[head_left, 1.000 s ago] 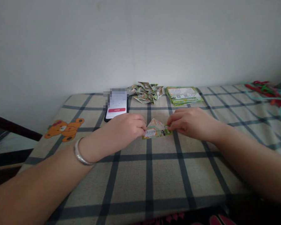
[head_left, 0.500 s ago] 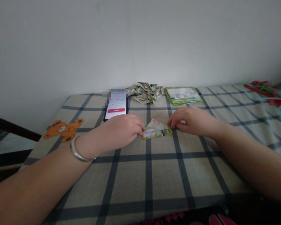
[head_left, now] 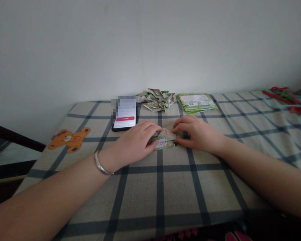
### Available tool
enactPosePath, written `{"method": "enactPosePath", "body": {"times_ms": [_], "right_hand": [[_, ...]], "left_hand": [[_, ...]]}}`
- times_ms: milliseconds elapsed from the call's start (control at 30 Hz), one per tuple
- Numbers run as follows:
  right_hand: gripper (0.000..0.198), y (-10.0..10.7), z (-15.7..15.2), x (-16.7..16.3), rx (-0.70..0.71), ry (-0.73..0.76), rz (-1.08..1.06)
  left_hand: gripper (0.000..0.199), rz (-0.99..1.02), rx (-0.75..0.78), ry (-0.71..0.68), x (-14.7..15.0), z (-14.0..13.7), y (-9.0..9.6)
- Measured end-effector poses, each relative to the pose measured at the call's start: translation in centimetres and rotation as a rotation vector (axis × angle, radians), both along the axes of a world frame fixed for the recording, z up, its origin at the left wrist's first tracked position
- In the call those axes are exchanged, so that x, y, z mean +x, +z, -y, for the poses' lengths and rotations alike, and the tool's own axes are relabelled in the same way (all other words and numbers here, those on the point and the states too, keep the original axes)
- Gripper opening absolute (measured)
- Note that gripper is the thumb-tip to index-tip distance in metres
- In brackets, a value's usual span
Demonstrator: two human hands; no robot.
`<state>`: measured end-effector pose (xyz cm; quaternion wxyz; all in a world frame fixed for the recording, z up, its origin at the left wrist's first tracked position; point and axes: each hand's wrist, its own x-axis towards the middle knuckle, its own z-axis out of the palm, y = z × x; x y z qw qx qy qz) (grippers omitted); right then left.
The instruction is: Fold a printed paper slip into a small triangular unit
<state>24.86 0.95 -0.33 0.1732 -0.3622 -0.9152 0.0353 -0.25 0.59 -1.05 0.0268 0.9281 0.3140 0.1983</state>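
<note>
A green and white printed paper [head_left: 164, 143], folded to a peak at its far side, lies on the checked tablecloth. My left hand [head_left: 137, 140], with a silver bangle at the wrist, grips its left end between thumb and fingers. At its right end my right hand [head_left: 194, 132] has thumb and fingers closed on the paper too. Fingers of both hands cover parts of the paper's ends. Beyond it lies a heap of folded paper pieces [head_left: 155, 100] in the same print.
A phone [head_left: 125, 117] with a lit screen lies beyond my left hand. Flat printed sheets [head_left: 197, 102] are stacked at the back, near the wall [head_left: 150, 43]. Red and teal ribbons [head_left: 291, 100] lie at the far right. A bear picture [head_left: 70, 140] is at the left on the tablecloth [head_left: 140, 194].
Both hands have moved inward along the paper, the left to the right and the right to the left. Their fingers now cover more of it. The paper stays in nearly the same place.
</note>
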Motion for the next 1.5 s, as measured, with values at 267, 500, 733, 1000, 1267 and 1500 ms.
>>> {"method": "enactPosePath", "body": {"times_ms": [267,500,733,1000,1267,1500], "right_hand": [[0.023,-0.2,0.1,-0.5,-0.039,0.063,-0.061],[0.022,-0.2,0.1,-0.8,-0.055,0.064,-0.093],[0.024,-0.2,-0.1,-0.7,-0.079,0.041,-0.168],[0.015,0.3,0.6,-1.0,-0.283,-0.12,-0.257],[0.004,0.6,0.9,-1.0,-0.006,-0.029,-0.331],[0.006,1.0,1.0,-0.6,0.165,0.027,-0.229]], "left_hand": [[0.053,-0.099,0.001,0.053,0.0,0.2,-0.2],[0.043,-0.025,-0.076,0.031,0.3,0.1,-0.2],[0.036,0.1,-0.081,0.002,0.3,0.2,0.0],[0.023,0.196,-0.007,-0.036,0.3,0.4,0.6],[0.014,0.32,0.133,-0.143,0.4,0.6,1.4],[0.014,0.345,0.192,-0.13,0.2,0.6,1.5]]}}
